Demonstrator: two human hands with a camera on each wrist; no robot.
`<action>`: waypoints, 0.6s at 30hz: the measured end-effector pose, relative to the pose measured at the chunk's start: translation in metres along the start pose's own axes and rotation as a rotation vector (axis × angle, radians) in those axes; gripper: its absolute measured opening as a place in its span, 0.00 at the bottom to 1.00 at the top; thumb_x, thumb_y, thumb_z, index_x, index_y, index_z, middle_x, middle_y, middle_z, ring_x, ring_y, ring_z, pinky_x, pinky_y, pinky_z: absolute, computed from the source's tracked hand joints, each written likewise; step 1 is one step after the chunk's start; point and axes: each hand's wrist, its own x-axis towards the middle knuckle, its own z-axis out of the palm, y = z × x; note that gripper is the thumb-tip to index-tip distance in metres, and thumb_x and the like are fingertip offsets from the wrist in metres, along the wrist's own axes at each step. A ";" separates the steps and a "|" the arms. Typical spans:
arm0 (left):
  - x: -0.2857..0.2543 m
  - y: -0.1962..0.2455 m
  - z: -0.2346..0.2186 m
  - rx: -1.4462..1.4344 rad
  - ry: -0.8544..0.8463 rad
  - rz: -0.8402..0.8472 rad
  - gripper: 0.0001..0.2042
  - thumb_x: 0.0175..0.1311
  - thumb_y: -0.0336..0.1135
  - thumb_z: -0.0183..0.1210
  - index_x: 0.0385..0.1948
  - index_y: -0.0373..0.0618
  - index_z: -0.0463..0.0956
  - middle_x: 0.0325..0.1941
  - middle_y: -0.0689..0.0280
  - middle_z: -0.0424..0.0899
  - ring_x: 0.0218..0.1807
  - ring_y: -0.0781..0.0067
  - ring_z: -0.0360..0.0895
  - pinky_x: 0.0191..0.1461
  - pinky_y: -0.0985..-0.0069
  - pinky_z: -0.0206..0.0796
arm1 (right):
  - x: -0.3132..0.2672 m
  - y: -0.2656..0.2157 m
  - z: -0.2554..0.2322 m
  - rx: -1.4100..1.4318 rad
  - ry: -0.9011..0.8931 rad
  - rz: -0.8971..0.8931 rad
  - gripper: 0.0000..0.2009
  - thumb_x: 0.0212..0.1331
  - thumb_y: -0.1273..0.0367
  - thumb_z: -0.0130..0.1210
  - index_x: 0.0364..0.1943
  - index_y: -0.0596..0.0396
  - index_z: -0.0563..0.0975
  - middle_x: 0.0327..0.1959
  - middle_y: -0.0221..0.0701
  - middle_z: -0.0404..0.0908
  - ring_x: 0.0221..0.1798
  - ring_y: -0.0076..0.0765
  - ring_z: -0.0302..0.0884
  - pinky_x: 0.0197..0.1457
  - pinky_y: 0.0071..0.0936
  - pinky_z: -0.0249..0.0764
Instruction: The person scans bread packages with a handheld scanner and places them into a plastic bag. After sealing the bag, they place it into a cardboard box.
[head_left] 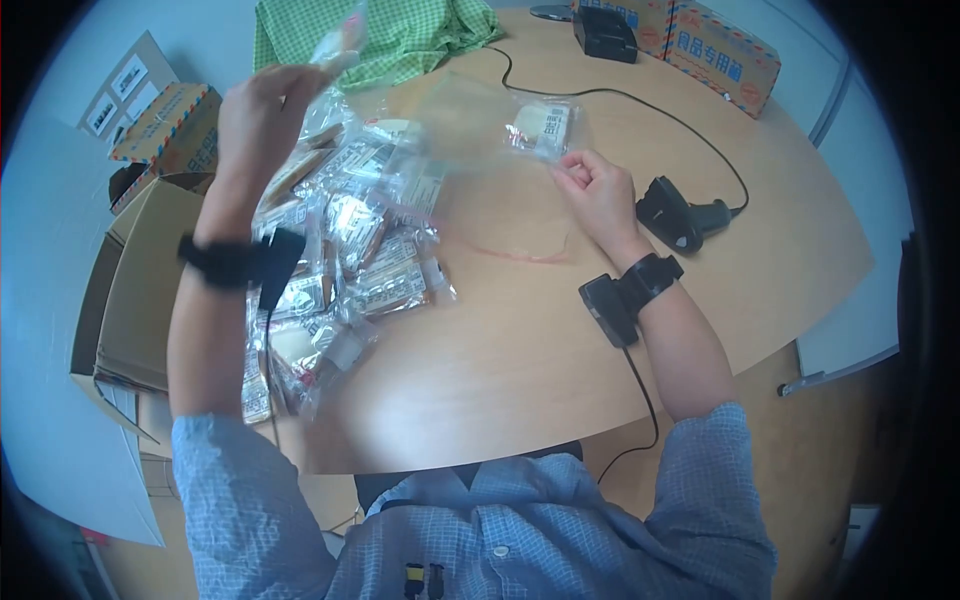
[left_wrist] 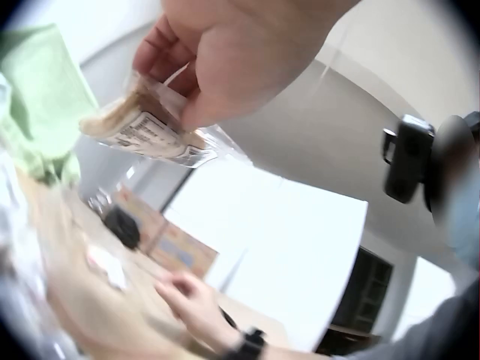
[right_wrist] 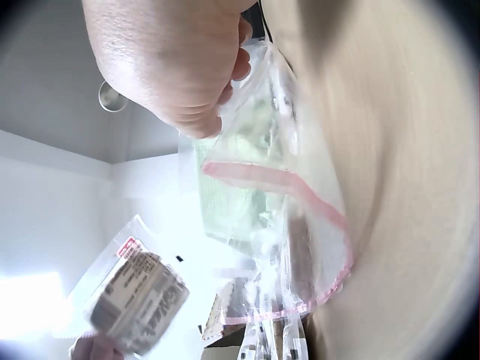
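one wrapped packet (left_wrist: 146, 137), raised off a pale curved table (head_left: 450, 390), pinched in my left hand (head_left: 258, 120); one clear pink-edged bag (right_wrist: 259, 176), pinched by my right hand (head_left: 598, 197); packet heap (head_left: 357, 222), left; open carton (head_left: 150, 285) beside it; green checked cloth (head_left: 405, 40), behind; black scanner (head_left: 680, 215), right, cable (head_left: 600, 91) crossing the tabletop; lettered boxes (head_left: 722, 62), far right; tan floor (head_left: 810, 465).

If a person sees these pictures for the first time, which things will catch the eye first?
Probably the pile of packets on the left side of the table, with the green cloth behind it. Next comes the left hand, raised and pinching a single packet. To the right, the right hand holds a clear bag with a pink band.
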 end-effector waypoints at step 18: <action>-0.058 0.083 0.110 0.238 -0.166 0.446 0.05 0.44 0.28 0.54 0.24 0.41 0.71 0.32 0.65 0.72 0.38 0.66 0.72 0.36 0.70 0.68 | -0.004 -0.002 0.005 0.065 -0.015 -0.050 0.06 0.48 0.68 0.58 0.28 0.53 0.76 0.15 0.32 0.75 0.18 0.33 0.74 0.24 0.27 0.68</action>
